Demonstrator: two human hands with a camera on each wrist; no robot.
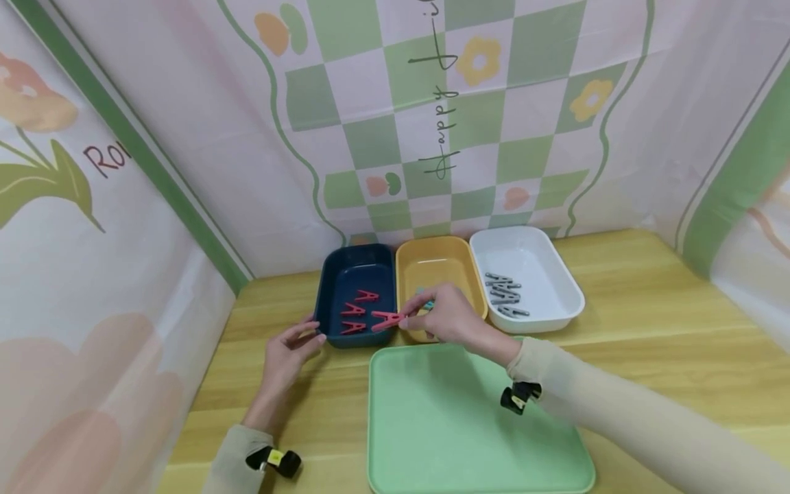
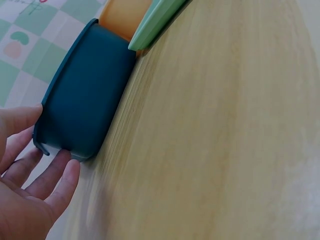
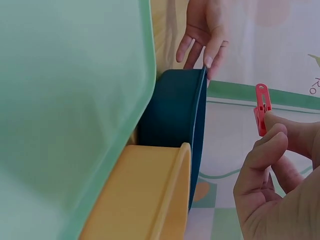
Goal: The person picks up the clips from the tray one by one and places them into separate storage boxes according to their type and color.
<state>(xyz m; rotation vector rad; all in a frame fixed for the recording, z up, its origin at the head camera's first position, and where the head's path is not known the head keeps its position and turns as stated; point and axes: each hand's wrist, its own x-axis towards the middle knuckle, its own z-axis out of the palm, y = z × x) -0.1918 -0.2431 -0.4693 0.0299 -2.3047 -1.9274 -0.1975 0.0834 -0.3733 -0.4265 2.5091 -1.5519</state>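
My right hand (image 1: 449,315) pinches a red clothespin (image 1: 384,320) between thumb and fingertips, above the near right edge of a dark blue tray (image 1: 354,259). In the right wrist view, that clothespin (image 3: 262,107) points away from the fingertips. Three more red clothespins (image 1: 354,309) lie in a column inside the blue tray. At that tray's near left corner, the fingers of my left hand (image 1: 285,360) touch its rim and outer side. The left wrist view shows the left hand (image 2: 30,185) with loosely extended fingers against the tray's end wall (image 2: 87,95).
Right of the blue tray stands a yellow tray (image 1: 432,248), its teal clothespins (image 1: 427,304) partly hidden by my right hand. A white tray (image 1: 543,274) beside it holds several grey clothespins (image 1: 505,293). In front lies a green tray (image 1: 457,425) on the wooden table (image 1: 321,425).
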